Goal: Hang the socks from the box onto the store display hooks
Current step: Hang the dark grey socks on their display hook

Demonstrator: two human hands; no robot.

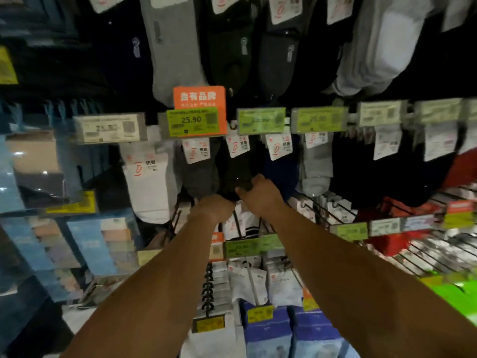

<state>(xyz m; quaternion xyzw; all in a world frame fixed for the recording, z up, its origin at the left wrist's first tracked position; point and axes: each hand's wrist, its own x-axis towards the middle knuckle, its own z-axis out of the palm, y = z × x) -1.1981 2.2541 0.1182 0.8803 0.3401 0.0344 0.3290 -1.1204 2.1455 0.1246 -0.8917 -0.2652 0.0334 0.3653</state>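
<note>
Orange card (199, 97) up on the rack reads 自有品牌, and the green price tag (192, 121) just under it shows 25.90. My left hand (214, 206) and right hand (260, 193) are both reached up under a pair of black socks (236, 174) hanging below that tag; my fingers look curled into the dark fabric, though the blur keeps me from telling the exact hold. The white paper label (237, 146) on that pair reads 抗菌, as does the label on the white socks (149, 184) to the left.
</note>
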